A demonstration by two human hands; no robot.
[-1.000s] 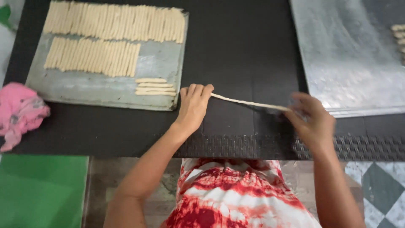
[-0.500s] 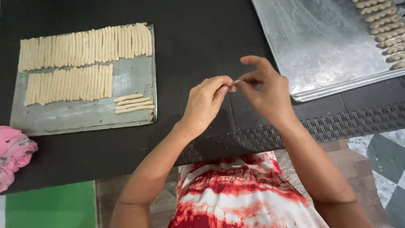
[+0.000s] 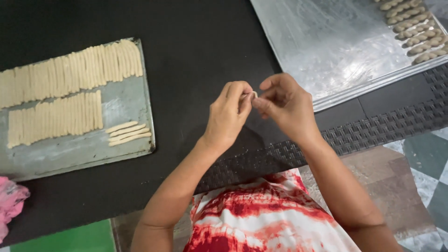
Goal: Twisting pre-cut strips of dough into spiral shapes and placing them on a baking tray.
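Both hands meet above the black mat (image 3: 196, 56), fingertips pinched shut on one small piece of pale dough (image 3: 254, 94). Left hand (image 3: 228, 114) and right hand (image 3: 284, 105) are equally near; the dough sits between their thumbs, mostly hidden, so its long axis cannot be told. To the left lies a grey tray (image 3: 126, 154) with rows of dough sticks (image 3: 70, 72). To the upper right, nearer the right hand, a shiny metal sheet (image 3: 326, 46) carries twisted pieces (image 3: 415, 28).
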